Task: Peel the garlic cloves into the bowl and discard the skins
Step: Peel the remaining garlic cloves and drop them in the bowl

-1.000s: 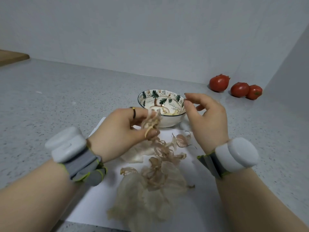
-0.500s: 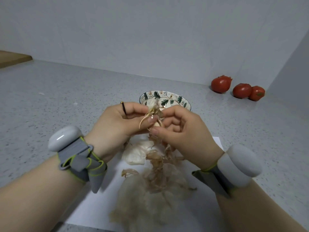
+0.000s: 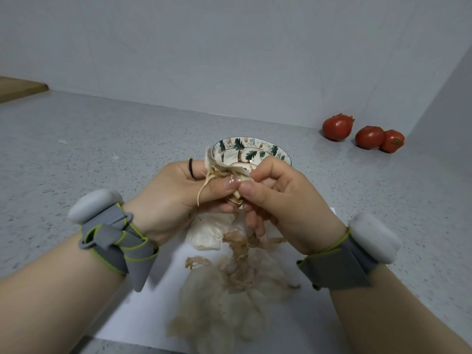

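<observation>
My left hand [image 3: 176,195] and my right hand [image 3: 283,200] meet just in front of the bowl, both pinching one garlic piece [image 3: 219,171] with papery skin and a dry root strand hanging from it. The patterned bowl [image 3: 278,153], white with green leaves, stands behind my fingers; pale cloves show inside it. Below my hands a heap of loose garlic skins [image 3: 229,290] lies on a white sheet of paper [image 3: 143,318]. Most of the garlic piece is hidden by my thumbs.
Three red tomatoes [image 3: 337,127] sit at the back right against the wall corner. A wooden board [image 3: 18,88] shows at the far left edge. The speckled grey counter [image 3: 76,154] stretches around the paper. Grey bands with white pods wrap both wrists.
My right hand came from beside the bowl to the garlic in my left hand and gripped it. Both hands have since stayed together, working at the skin.
</observation>
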Demonstrator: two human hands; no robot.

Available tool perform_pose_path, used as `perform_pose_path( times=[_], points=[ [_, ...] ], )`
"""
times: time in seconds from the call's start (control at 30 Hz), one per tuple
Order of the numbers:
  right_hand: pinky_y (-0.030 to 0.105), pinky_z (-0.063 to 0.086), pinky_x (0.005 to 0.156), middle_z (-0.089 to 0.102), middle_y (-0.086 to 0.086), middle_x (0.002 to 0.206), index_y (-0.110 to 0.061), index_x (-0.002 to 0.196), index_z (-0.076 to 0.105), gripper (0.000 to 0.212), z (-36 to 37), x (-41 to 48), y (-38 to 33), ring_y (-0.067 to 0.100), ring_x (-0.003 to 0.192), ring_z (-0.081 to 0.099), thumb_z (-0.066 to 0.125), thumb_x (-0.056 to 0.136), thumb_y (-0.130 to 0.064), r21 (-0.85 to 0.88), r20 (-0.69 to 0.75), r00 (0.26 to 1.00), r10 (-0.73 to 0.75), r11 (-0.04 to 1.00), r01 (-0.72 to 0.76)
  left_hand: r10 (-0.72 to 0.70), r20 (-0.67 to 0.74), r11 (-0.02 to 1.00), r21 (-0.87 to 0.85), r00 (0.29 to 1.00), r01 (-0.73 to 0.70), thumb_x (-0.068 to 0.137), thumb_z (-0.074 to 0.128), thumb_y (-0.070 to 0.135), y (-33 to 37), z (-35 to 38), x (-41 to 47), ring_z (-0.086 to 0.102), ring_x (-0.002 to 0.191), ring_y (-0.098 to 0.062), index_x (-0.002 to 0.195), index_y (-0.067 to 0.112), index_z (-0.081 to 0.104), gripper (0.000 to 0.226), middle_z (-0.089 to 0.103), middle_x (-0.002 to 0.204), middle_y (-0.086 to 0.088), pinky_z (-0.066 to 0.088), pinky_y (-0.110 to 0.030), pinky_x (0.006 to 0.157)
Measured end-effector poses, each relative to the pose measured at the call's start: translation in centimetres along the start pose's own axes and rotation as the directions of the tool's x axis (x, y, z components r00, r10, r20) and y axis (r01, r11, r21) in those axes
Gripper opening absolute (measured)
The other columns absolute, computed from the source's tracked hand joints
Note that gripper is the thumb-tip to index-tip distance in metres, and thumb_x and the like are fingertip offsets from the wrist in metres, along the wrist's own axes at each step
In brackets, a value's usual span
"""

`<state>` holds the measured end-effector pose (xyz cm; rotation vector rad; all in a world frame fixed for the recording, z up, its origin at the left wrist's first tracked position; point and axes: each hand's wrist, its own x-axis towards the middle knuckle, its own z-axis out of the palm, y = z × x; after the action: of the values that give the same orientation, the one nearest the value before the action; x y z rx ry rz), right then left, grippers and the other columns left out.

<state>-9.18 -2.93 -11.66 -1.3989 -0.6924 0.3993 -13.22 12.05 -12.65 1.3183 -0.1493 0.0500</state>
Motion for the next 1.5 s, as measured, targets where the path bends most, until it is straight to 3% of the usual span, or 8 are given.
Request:
perform_pose_path(
  times=[0.33,0.47,0.77,0.97,1.13,1.2,1.27,1.5],
  points=[
    [0.016,0.040,0.032,0.052,0.001,0.041,-0.007,0.067,0.052,0.014,-0.1,0.1,-0.1,0.009,0.031,0.047,0.056,0.064,-0.021,0.035,-0.080,0.997,0.001,0.999,0.002,0.002,0.026,1.000,-0.028,1.000,-0.001,0.029,0.087,0.031,0.0,-0.1,0.0,0.068,0.069,-0.009,0.081,0.007,0.073,0.060,0.073,0.073,-0.002,0.051,-0.013,0.055],
    [0.015,0.038,0.031,0.049,-0.001,0.039,-0.008,0.059,0.050,0.020,-0.3,0.1,0.0,0.008,0.030,0.045,0.053,0.076,-0.018,0.065,-0.118,0.992,0.048,0.997,-0.040,-0.023,-0.017,0.999,0.044,1.000,0.024,0.046,0.075,-0.001,0.0,0.2,0.0,0.067,0.066,-0.009,0.084,0.000,0.069,0.039,0.072,0.071,-0.003,0.050,-0.014,0.053],
    [0.014,0.035,0.030,0.047,-0.002,0.038,-0.008,0.053,0.046,0.029,-0.2,0.2,-0.1,0.007,0.027,0.043,0.054,0.063,-0.034,0.086,-0.133,0.986,0.104,0.992,-0.093,-0.084,-0.038,0.996,0.038,0.996,0.086,0.056,0.059,0.001,0.3,0.6,-0.2,0.067,0.062,-0.007,0.069,0.010,0.073,0.021,0.072,0.067,-0.001,0.051,-0.014,0.049],
    [0.013,0.035,0.030,0.049,-0.001,0.039,-0.006,0.057,0.048,0.032,-0.4,0.2,-0.1,0.007,0.027,0.044,0.049,0.082,-0.027,0.112,-0.143,0.976,0.162,0.983,-0.146,-0.083,-0.035,0.992,0.090,0.996,0.086,0.055,0.067,-0.003,0.3,0.6,-0.2,0.067,0.062,-0.007,0.070,0.010,0.073,0.021,0.072,0.068,-0.001,0.052,-0.014,0.050],
    [0.015,0.033,0.034,0.052,-0.004,0.055,-0.013,0.077,0.059,0.022,-0.5,0.2,-0.1,0.003,0.036,0.042,0.047,0.088,-0.028,-0.214,-0.230,0.972,0.041,0.972,-0.092,-0.018,-0.146,0.963,0.262,0.989,0.056,0.068,0.063,-0.003,0.5,0.8,-0.1,0.064,0.053,-0.006,0.068,0.011,0.071,0.017,0.070,0.059,0.002,0.053,-0.014,0.051],
    [0.010,0.033,0.041,0.051,-0.008,0.061,-0.021,0.079,0.059,0.005,-0.3,0.1,-0.2,0.001,0.041,0.042,0.056,0.082,-0.024,-0.394,-0.181,0.982,-0.045,0.919,-0.030,0.022,-0.181,0.935,0.351,0.983,0.043,0.074,0.060,-0.006,0.4,0.9,0.0,0.060,0.048,-0.004,0.068,0.010,0.070,0.020,0.067,0.051,0.004,0.051,-0.013,0.048],
    [0.012,0.033,0.046,0.047,-0.008,0.064,-0.027,0.079,0.055,0.013,-0.2,0.0,0.1,0.003,0.045,0.040,0.066,0.074,-0.022,-0.517,-0.100,0.992,-0.070,0.856,0.008,0.055,-0.184,0.893,0.448,0.981,0.034,0.076,0.059,-0.006,0.3,1.1,-0.1,0.056,0.043,-0.002,0.069,0.006,0.069,0.017,0.062,0.044,0.005,0.043,-0.010,0.041],
    [0.015,0.040,0.040,0.055,0.001,0.061,-0.019,0.075,0.055,0.015,-1.0,0.4,0.4,0.005,0.043,0.050,0.065,0.075,-0.007,-0.438,-0.100,0.995,0.019,0.897,-0.061,0.027,-0.067,0.894,0.449,0.997,0.006,0.077,0.059,-0.003,0.1,1.3,-0.3,0.061,0.058,-0.011,0.074,0.013,0.069,0.019,0.068,0.065,-0.008,0.049,-0.012,0.054]
  ],
)
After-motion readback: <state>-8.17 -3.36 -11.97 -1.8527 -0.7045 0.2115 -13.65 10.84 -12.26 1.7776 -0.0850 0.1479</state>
